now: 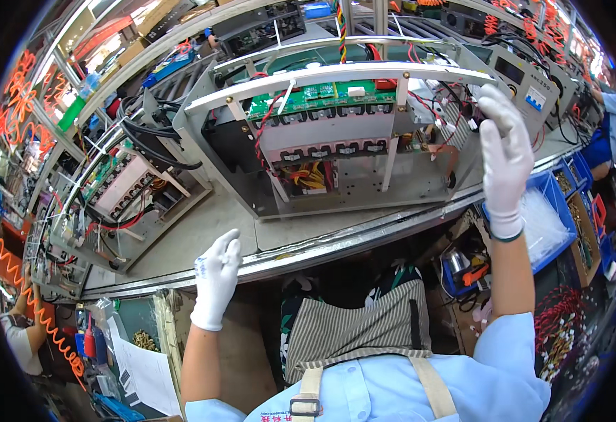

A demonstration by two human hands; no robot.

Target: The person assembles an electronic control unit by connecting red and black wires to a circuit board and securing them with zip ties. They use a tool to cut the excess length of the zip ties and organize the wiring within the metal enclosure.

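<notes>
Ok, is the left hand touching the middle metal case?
No, the bench shows between the left hand and the middle metal case.

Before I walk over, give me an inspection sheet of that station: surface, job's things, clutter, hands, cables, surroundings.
Surface: gray worktop with a metal rail along its near edge.
Job's things: open metal chassis with a green circuit board; a similar open unit to its left.
Clutter: paper sheets at lower left; blue bin of clear plastic pieces at right.
Left hand: white-gloved, near the worktop's front edge.
Right hand: white-gloved, raised by the chassis's right end; contact unclear.
Held in either hand: nothing seen.
Cables: black cables looped between the units; red wires bunched at lower right.
Surroundings: orange coiled hose at left; co-worker at right edge.
</notes>
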